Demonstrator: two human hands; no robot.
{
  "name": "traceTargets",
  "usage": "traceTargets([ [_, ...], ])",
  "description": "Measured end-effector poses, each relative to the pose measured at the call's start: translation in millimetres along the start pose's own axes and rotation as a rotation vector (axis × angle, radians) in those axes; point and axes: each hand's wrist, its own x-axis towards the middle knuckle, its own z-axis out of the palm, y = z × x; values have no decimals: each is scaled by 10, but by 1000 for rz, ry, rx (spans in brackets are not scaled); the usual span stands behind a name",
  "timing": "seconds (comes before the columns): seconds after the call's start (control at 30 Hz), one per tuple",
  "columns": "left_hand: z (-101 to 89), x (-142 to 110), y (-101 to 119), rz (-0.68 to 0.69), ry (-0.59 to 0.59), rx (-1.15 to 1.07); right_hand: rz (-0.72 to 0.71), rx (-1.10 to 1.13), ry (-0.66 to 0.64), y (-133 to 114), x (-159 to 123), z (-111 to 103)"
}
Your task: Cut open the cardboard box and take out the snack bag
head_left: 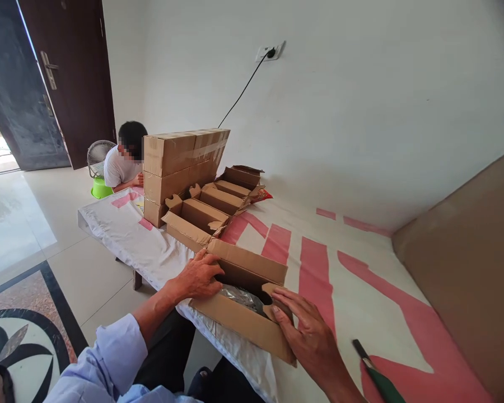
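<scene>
Bracing both ends of the open carton [235, 319], you have it at the near edge of the table, on the white and pink cloth [168, 257]. Clear plastic [243, 298] lies inside; what it wraps is hard to make out. Your left hand [199, 275] drapes over the left end, fingers bent; how firmly it grips, cannot tell. Your right hand [306, 324] has thumb and fingers on the notched end flap [269, 288], pressing or pinching, cannot tell which.

Risks, as judged:
- Plastic sits close to the end flap; a loose fold could catch as the flap goes in, creasing the film.
- Thin-looking board: a hard push from your right could buckle the flap or tear its notch.
- Carton is right at the edge. Uneven pressure could tip it toward your lap, and wrinkled cloth could slide with it.
- Its left corner is just beside the row of open cartons [197, 215]; a leftward shove could nudge them into the closed stack [178, 151].
- Green-handled tool [380, 380] lies near your right forearm; a backward sweep could knock it.
</scene>
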Motion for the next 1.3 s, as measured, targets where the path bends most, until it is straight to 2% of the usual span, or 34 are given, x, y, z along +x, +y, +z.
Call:
traceTargets([
  [0.2,32,127,8,-81,-63,-10,21,-6,1,40,-30,42],
  [0.47,122,263,2,-180,-67,-28,58,-30,23,54,-57,138],
  [0.6,100,260,0,-173,-75,-1,75,-52,51,7,-45,189],
  [0.87,130,211,-116,-50,10,-3,74,-90,46,-100,-42,220],
  [1.3,207,126,-173,11,202,-77,96,-80,9,-161,59,174],
])
